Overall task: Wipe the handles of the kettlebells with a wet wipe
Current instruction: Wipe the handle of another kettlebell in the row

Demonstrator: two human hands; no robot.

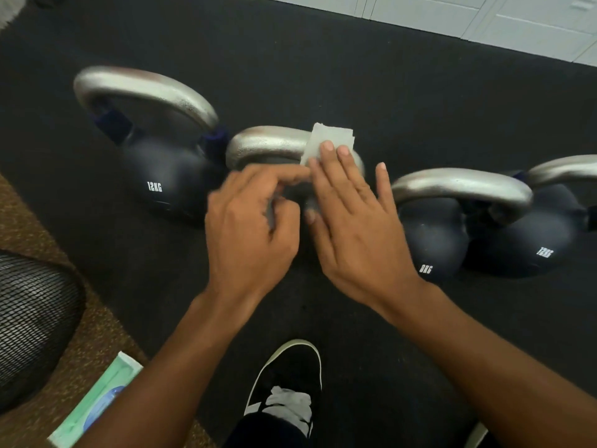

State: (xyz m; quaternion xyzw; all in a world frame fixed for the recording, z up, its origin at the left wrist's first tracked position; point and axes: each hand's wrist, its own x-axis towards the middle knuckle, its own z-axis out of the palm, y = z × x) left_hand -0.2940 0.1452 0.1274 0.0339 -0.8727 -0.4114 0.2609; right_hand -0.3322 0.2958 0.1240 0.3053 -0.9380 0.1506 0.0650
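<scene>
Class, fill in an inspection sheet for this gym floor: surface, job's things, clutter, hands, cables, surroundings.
Surface: black mat, four kettlebells in a row.
Job's things: wipe draped on second kettlebell's handle.
Clutter: wipes pack on carpet; mesh object.
Hands: right hand presses wipe, fingers straight; left hand curled beside it, blurred.
Cables: nothing seen.
Surroundings: white tiles; shoe.

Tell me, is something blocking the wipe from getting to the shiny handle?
No, nothing visible is. The wet wipe already lies on the second kettlebell's handle, and the right hand presses it there with straight fingers. The left hand sits beside it at the wipe's lower edge, not between them.
</scene>
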